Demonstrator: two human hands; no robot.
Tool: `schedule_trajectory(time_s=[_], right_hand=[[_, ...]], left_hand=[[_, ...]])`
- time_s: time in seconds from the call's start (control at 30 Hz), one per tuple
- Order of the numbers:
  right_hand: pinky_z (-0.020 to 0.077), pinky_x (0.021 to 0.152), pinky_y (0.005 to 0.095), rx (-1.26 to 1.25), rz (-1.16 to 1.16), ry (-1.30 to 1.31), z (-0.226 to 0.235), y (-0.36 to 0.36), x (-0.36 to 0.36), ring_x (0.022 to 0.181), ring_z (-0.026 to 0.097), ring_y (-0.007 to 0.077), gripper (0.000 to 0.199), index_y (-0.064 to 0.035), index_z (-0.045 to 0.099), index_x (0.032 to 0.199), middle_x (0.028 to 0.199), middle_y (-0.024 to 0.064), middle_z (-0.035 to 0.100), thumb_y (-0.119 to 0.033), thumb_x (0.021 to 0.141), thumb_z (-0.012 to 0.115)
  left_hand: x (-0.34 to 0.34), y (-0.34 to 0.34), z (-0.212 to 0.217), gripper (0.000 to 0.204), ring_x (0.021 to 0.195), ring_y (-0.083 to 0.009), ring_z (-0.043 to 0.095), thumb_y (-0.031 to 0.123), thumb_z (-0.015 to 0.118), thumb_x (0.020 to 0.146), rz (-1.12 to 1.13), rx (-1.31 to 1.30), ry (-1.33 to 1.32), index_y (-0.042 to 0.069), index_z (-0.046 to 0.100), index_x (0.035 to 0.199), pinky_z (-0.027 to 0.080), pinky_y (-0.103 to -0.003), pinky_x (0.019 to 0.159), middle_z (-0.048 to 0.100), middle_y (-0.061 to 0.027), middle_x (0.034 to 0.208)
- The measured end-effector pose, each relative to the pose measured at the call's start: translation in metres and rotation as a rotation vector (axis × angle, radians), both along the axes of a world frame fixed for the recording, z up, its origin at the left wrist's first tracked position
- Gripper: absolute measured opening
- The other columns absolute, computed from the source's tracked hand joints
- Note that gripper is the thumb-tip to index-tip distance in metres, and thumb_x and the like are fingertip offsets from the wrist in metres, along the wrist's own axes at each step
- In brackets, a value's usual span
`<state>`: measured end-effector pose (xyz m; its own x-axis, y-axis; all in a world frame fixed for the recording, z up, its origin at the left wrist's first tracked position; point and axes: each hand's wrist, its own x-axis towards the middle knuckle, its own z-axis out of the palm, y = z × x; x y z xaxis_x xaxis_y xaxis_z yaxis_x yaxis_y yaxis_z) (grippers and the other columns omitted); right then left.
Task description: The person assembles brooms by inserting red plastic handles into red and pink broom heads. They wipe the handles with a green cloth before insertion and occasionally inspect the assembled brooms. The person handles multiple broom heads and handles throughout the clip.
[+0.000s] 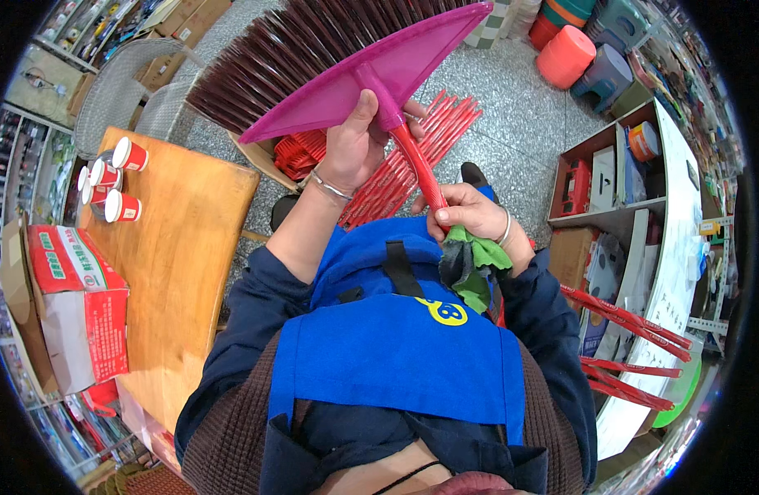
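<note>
A broom with a magenta plastic head [305, 107] and dark brown bristles [289, 58] is held up in front of me, bristles toward the far left. My left hand [354, 148] closes around the neck of the head, its thumb on the front and some fingers hidden behind. My right hand [470, 210] grips the red handle [419, 169] lower down. A crumpled green and dark grey cloth [474, 268] hangs just below my right hand; whether the fingers hold it too I cannot tell. Several red-wrapped sticks [453, 124] lie on the floor beyond the broom.
Left stands a wooden table [190, 231] with red-and-white paper cups [124, 206] and a red-and-white carton [78, 305]. Behind it is a mesh chair [128, 91]. An open box [268, 161] holds red pieces. Right are a shelf unit [614, 198], more red sticks [631, 318] and plastic stools [565, 58].
</note>
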<state>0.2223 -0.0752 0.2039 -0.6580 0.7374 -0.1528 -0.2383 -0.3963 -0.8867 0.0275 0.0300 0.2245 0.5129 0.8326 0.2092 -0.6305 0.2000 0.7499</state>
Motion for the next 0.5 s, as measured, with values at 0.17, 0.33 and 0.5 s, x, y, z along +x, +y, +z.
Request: schedule_trajectory(time_s=[0.17,0.33,0.5], right_hand=[[0.0519,0.066,0.0336,0.373,-0.455,-0.545,0.002,-0.007,-0.024,0.075,0.066,0.0205,0.037,-0.0007,0.058,0.111,0.083,0.0094,0.067,-0.027,0.086,0.066],[0.0496,0.063,0.0476,0.669,-0.592,-1.291,-0.001,-0.012,-0.047,0.074,0.063,0.0394,0.034,-0.0039,0.058,0.097,0.082,0.0202,0.065,-0.026,0.075,0.072],[0.0499,0.066,0.0289,0.156,-0.244,-0.337,0.004,0.003,-0.016,0.073,0.063,0.0159,0.029,0.001,0.06,0.103,0.08,0.0064,0.065,-0.021,0.086,0.065]], left_hand=[[0.004,0.001,-0.004,0.044,0.077,-0.0197,0.064,0.04,0.042,0.099,0.153,-0.046,0.147,-0.001,0.058,0.1,0.053,-0.035,0.073,0.064,-0.0104,0.085],[0.015,-0.008,-0.01,0.04,0.074,-0.0194,0.065,0.036,0.042,0.099,0.263,-0.101,0.29,0.0,0.059,0.099,0.054,-0.033,0.07,0.064,-0.0112,0.083],[0.008,-0.013,-0.004,0.046,0.08,-0.0222,0.065,0.041,0.039,0.099,0.219,-0.024,0.196,-0.001,0.058,0.102,0.055,-0.038,0.075,0.064,-0.0135,0.087]])
